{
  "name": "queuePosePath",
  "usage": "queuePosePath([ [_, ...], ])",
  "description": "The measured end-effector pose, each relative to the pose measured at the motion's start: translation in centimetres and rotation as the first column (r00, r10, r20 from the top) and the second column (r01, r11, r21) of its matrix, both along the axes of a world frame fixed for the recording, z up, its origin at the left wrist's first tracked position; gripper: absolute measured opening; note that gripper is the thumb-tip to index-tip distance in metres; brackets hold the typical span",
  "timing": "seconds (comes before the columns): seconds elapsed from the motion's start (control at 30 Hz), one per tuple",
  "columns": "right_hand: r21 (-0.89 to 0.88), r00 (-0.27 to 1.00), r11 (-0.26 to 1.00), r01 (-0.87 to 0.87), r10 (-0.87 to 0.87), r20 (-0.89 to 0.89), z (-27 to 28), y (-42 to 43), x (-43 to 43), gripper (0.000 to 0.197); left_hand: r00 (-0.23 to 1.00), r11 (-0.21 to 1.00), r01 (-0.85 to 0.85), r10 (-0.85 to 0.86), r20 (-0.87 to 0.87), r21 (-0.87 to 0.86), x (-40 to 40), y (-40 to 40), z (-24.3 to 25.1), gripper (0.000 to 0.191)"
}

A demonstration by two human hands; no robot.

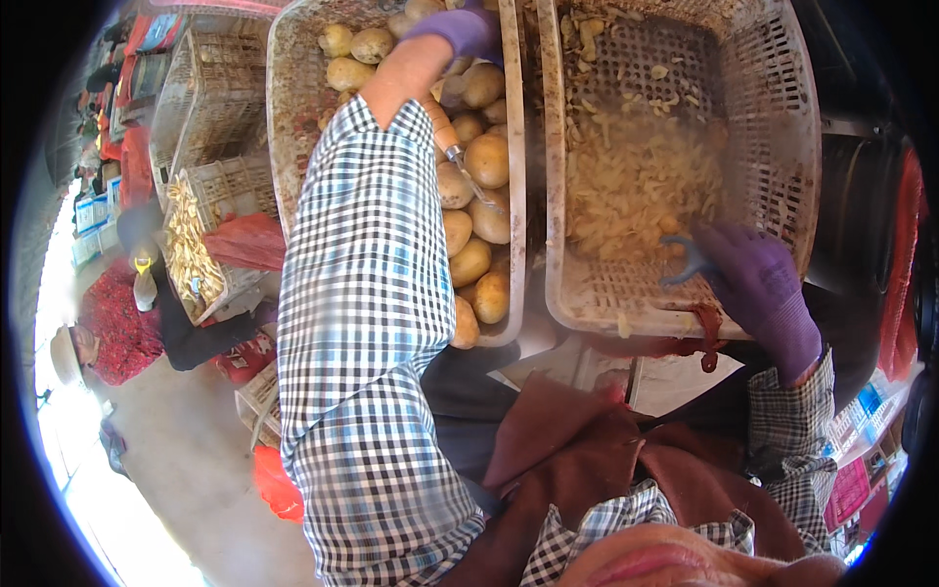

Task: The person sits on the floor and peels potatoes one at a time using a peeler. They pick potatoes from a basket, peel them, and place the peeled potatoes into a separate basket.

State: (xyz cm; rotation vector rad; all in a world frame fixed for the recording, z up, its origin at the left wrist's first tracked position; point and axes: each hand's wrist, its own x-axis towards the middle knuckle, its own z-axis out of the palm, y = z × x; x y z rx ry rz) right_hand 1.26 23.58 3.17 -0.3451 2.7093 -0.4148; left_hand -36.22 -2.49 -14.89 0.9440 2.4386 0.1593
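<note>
My left hand (469,33), in a purple glove, reaches among the potatoes (488,160) at the far end of the left plastic crate (516,220). Its fingers are partly hidden, so I cannot tell whether they hold one. Below that forearm, a tool with a wooden handle (439,128) and a thin metal shaft lies over the potatoes. My right hand (755,282), also gloved in purple, is closed on a blue Y-shaped peeler (686,260). It is above the near right part of a second crate (555,183), which holds many pale peelings (631,183).
Red-brown cloth (708,330) hangs over the right crate's near rim. Further left, another person in a red patterned top (121,323) sits by a tilted crate of pale strips (192,253). Stacked crates (220,95) stand beyond. A red bag (277,484) lies on the floor.
</note>
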Motion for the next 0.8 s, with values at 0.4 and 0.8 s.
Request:
queuePosePath([
  [0.4,-0.058,0.997,0.996,0.072,-0.071,0.03,0.1,1.0,0.1,0.048,0.999,0.997,-0.036,0.038,-0.026,0.071,1.1,-0.9,1.4,0.051],
  [0.8,-0.03,0.996,0.998,0.063,-0.062,0.058,0.4,0.6,0.0,0.044,0.997,0.996,-0.05,0.054,-0.051,0.079,1.4,0.4,0.3,0.049],
])
